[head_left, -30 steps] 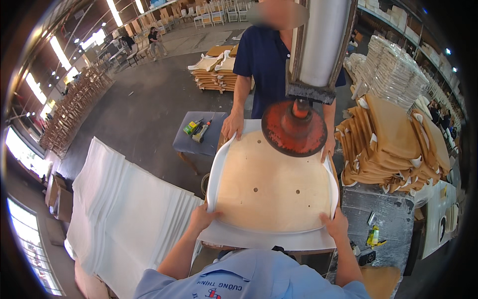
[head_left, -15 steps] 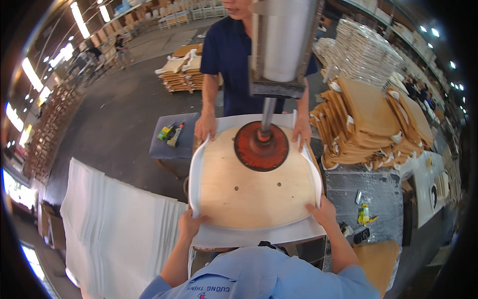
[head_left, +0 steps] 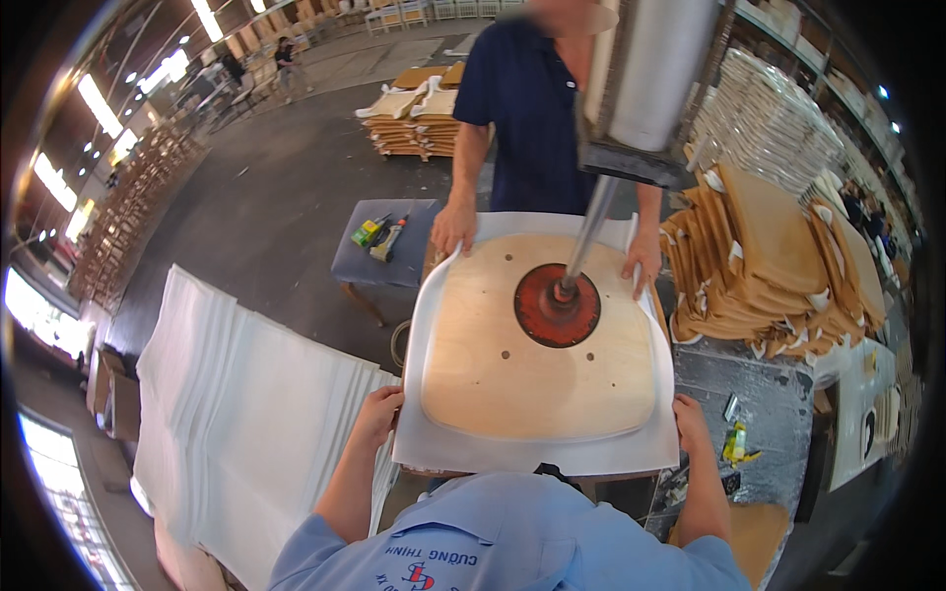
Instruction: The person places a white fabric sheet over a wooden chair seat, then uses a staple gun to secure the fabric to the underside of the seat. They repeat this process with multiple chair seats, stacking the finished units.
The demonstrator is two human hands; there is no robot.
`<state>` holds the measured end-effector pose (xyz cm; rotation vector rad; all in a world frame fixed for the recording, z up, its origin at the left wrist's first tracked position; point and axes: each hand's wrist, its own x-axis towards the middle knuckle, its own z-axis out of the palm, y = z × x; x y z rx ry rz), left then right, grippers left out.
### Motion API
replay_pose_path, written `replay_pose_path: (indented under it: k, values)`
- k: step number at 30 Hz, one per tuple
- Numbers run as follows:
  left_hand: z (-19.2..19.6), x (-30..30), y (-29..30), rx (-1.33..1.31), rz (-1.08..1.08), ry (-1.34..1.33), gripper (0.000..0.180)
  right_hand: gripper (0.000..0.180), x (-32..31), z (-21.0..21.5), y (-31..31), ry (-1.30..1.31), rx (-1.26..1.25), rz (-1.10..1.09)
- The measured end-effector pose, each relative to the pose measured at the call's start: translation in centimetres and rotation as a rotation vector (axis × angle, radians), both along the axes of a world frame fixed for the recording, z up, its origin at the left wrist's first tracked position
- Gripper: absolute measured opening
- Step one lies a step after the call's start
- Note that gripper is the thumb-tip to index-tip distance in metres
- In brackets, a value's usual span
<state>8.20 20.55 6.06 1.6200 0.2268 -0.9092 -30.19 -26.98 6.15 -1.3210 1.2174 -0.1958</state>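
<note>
A pale plywood panel (head_left: 473, 325) with rounded corners and several small holes lies on a white foam sheet (head_left: 532, 455). A round red press plate (head_left: 537, 320) at the end of a metal rod is over the panel's middle and seems to rest on it. My left hand (head_left: 378, 416) is closed at the sheet's near left edge, my right hand (head_left: 692, 424) at its near right edge, fingertips partly hidden. Across from me a co-worker's hands (head_left: 454, 227) hold the far corners of the sheet.
White sheets (head_left: 256, 394) are stacked at the left. A grey padded stool (head_left: 360, 261) carries tools. At the right, a wrapped dark table (head_left: 759, 389) holds a yellow-green tool (head_left: 737, 443), with brown padded pieces (head_left: 759, 236) piled behind. The press cylinder (head_left: 660, 79) hangs above.
The red plate has come down toward the panel. My hands have moved outward from the panel's edge, and the sheet's raised near sides now lie flatter. The view has shifted left.
</note>
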Motion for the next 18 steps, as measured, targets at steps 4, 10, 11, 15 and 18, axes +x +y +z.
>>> replay_pose_path:
  k: [4, 10, 11, 15, 18]
  values:
    - [-0.5, 1.7, 1.1, 0.089, -0.173, 0.047, 0.029, 0.037, 0.7, 0.0, -0.2, 0.139, 0.091, 0.052]
    - [-1.2, 0.9, -0.2, 0.316, -0.331, 0.006, 0.049, 0.045, -0.3, -0.3, -0.7, 0.315, 0.104, 0.133]
    - [-1.2, 0.9, -0.5, 0.34, -0.334, -0.046, 0.054, 0.047, -0.2, -0.6, -0.7, 0.29, 0.075, 0.142]
    - [-2.2, 0.6, -0.5, 0.368, -0.329, -0.217, 0.066, 0.05, -0.8, -2.4, -0.7, 0.214, -0.035, 0.174]
    - [-3.4, 0.3, -1.1, 0.263, -0.336, -0.225, 0.057, 0.05, -2.4, -2.1, -1.7, 0.279, -0.189, 0.168]
